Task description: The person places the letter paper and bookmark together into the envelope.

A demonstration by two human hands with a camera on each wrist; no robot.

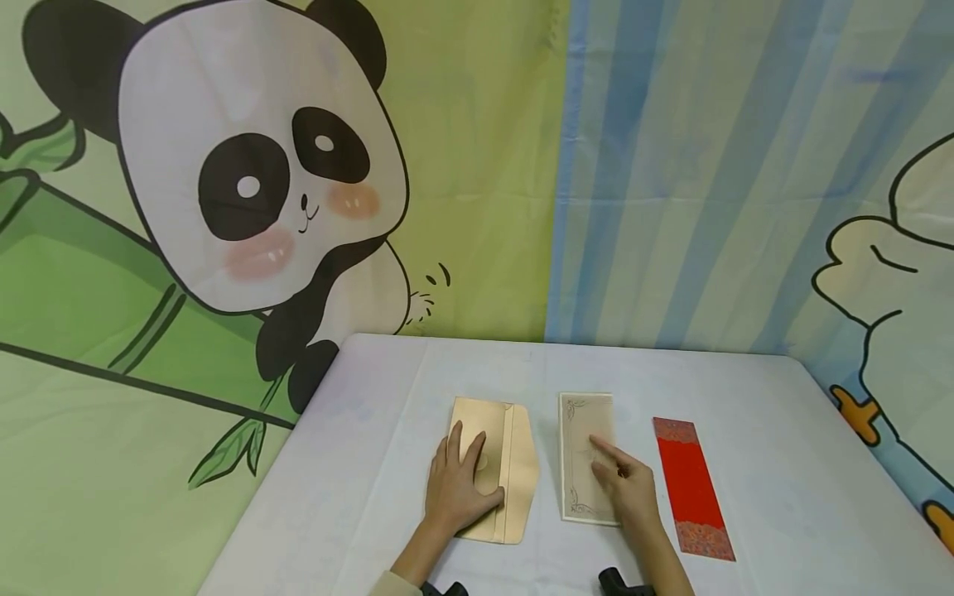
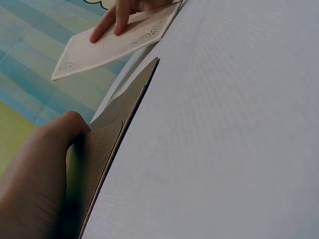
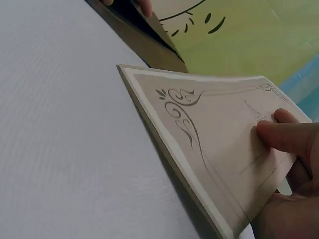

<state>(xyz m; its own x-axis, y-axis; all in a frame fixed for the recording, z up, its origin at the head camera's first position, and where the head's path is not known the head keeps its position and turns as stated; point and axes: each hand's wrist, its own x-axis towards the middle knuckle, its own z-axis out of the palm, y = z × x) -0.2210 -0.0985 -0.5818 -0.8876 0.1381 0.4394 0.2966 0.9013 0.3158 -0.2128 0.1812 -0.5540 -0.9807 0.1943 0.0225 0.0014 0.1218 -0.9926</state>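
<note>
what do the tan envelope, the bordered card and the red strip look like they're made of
Tan envelope: likely stiff paper, smooth with a faint sheen, judging by its crisp fold and thin edges.
Bordered card: probably matte cardstock, with fine printed scrollwork and a flat, straight edge.
Red strip: perhaps paper or fabric; flat, with mottled ends, but too small to tell.

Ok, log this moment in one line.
left hand: touching tan envelope; right hand: touching cream card; red strip: untouched

Beige left sleeve, black devices at both wrists
</note>
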